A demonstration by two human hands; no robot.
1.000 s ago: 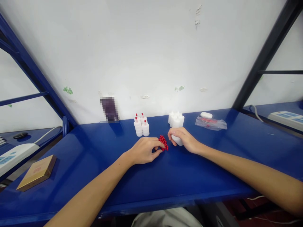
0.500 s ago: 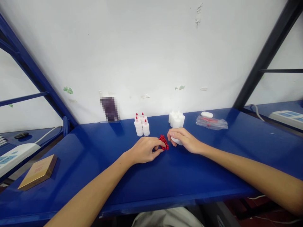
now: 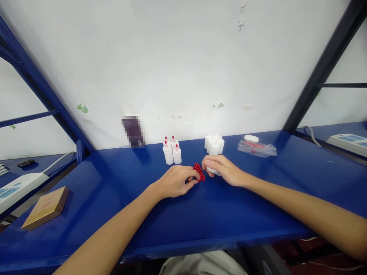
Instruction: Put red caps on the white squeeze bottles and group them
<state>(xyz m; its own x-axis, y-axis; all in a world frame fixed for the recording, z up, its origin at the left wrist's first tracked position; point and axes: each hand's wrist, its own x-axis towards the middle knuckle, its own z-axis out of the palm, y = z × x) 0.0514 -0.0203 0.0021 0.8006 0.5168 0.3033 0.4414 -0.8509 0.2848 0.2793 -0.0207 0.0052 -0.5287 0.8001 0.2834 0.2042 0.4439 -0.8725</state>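
A tight cluster of small red caps (image 3: 200,172) lies on the blue table in front of me. My left hand (image 3: 181,180) reaches in at its left edge, thumb and forefinger pinched around a red cap that is mostly hidden. Lying on its side, a white plastic bottle (image 3: 213,171) is gripped in my right hand (image 3: 222,168), just right of the caps; the fingers cover much of it. Behind my left hand stand several white bottles with red caps (image 3: 172,151). Behind my right hand, several white bottles without red caps (image 3: 214,145) stand bunched together.
To the right at the back are a clear plastic bag (image 3: 256,149) with red items inside and a small white case (image 3: 251,138). A gold box (image 3: 46,207) sits at the left. A blurred dark object (image 3: 133,131) leans against the wall. Power strips (image 3: 21,187) lie at the sides.
Both hands stay almost in place. My left fingertips have shifted very slightly at the edge of the red caps; the bottle remains in my right hand.
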